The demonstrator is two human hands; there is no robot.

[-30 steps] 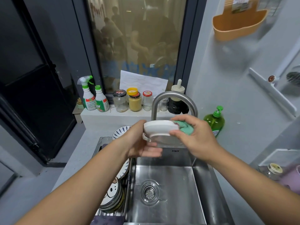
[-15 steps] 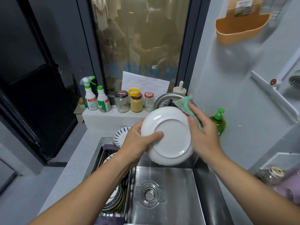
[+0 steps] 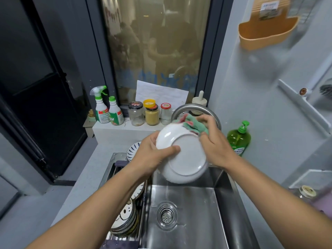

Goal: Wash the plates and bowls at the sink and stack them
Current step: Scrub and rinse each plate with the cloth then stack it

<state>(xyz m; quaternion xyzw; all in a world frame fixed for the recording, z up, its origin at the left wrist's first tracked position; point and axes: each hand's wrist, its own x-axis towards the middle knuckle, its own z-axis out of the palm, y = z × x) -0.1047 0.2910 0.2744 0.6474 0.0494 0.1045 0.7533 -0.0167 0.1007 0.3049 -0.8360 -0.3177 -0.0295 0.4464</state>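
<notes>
Dim, even indoor light; wide-angle bending at edges; mild blur.

Steel sink (image 3: 221, 203) and grey counter (image 3: 84, 180), as seen from my remote station.
In the basin I see a drain strainer (image 3: 166, 215). At nine o'clock from it a wire rack (image 3: 142, 203) holds a stack of plates (image 3: 124, 218). At twelve o'clock a white ledge (image 3: 115, 129) carries a spray bottle (image 3: 100, 108), a green-capped bottle (image 3: 115, 113) and three jars (image 3: 151, 114). At two o'clock stands a green soap bottle (image 3: 239, 138).
</notes>
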